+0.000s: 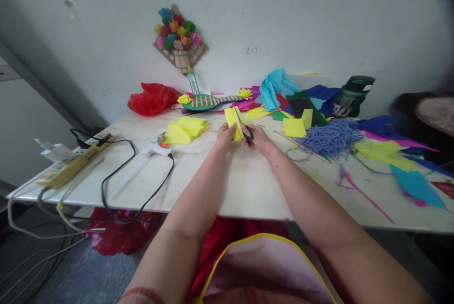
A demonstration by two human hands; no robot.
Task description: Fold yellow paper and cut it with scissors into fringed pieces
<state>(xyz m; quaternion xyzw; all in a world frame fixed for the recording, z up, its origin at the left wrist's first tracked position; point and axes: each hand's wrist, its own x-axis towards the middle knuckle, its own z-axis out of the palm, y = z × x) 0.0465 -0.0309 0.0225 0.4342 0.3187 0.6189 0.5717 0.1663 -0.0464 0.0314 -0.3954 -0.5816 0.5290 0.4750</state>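
Over the middle of the table, my left hand (pixel 224 136) pinches a folded piece of yellow paper (pixel 232 120). A pair of scissors (pixel 248 135) with black handles sits in my right hand (pixel 259 140). Their blades lie along the paper's right side; whether they are cutting into it is too small to tell. Left of my hands is a loose stack of yellow paper (pixel 185 130). Behind them lies a woven green and pink piece (pixel 209 101) with a yellow paper flower at each end.
A white glue gun (pixel 156 150) and its black cord lie at the left, near a power strip (pixel 76 160). Tangled purple yarn (pixel 328 137), coloured paper and a dark bottle (pixel 353 96) occupy the right. A red plastic bag (pixel 152 99) sits against the wall.
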